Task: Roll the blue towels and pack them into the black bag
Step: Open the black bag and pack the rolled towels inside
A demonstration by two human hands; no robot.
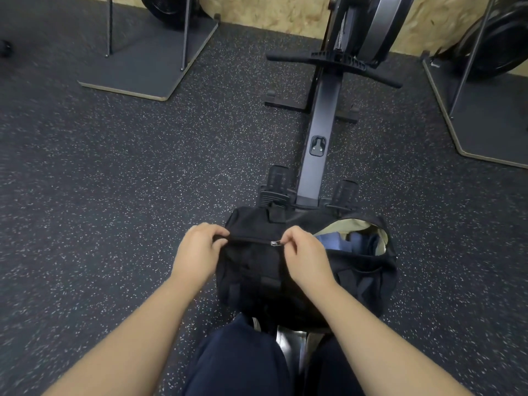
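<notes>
You sat astride the rowing machine (320,155) with the black bag (274,270) resting across its rail in front of your knees, on the speckled rubber floor (114,181). Your left hand (197,250) had its fingers curled around the bag's left end of the zip line, pinching the fabric there. Your right hand (304,252) pinched the silver zipper pull (274,243) between thumb and fingertips, about midway along the top of the bag. To the left of the pull the zip lay closed; to the right the bag gaped, showing its pale lining and the blue towels (351,242) packed inside, side by side. Two stands on flat boards stood well apart toward the wall.
</notes>
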